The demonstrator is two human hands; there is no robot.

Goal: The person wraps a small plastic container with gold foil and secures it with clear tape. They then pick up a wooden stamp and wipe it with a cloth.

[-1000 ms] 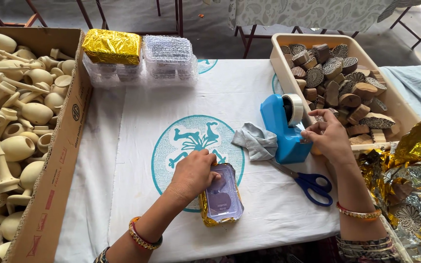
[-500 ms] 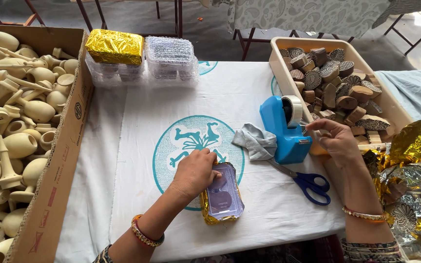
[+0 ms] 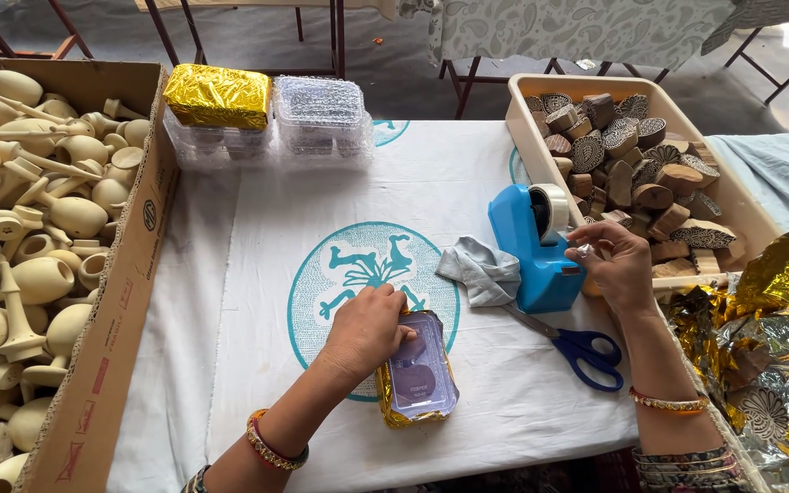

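Clear box (image 3: 417, 376), half wrapped in gold foil, lies flat on white cloth (image 3: 230, 274) at the near edge of a teal round print (image 3: 358, 265). Left hand (image 3: 365, 330) presses on the box's top-left, fingers curled over its upper edge, holding it down.

Right hand (image 3: 615, 267) is up at the blue tape dispenser (image 3: 533, 246), just right of the box & farther back. Thumb & forefinger pinch the tape end at the cutter; other fingers loosely bent. Tape roll (image 3: 552, 206) sits in the dispenser's top.

Grey rag (image 3: 481, 272) lies touching the dispenser's left side. Blue-handled scissors (image 3: 584, 349) lie near the dispenser's front, under the right forearm.

Back of the cloth: gold-wrapped box (image 3: 217, 95) atop stacked clear trays (image 3: 321, 117).

Left: cardboard carton (image 3: 130, 274) full of pale wooden pieces (image 3: 29, 228). Right: beige crate (image 3: 541, 137) of carved wooden blocks (image 3: 632, 173). Far right: crumpled gold & silver foil (image 3: 769, 338). Bangles on both wrists.
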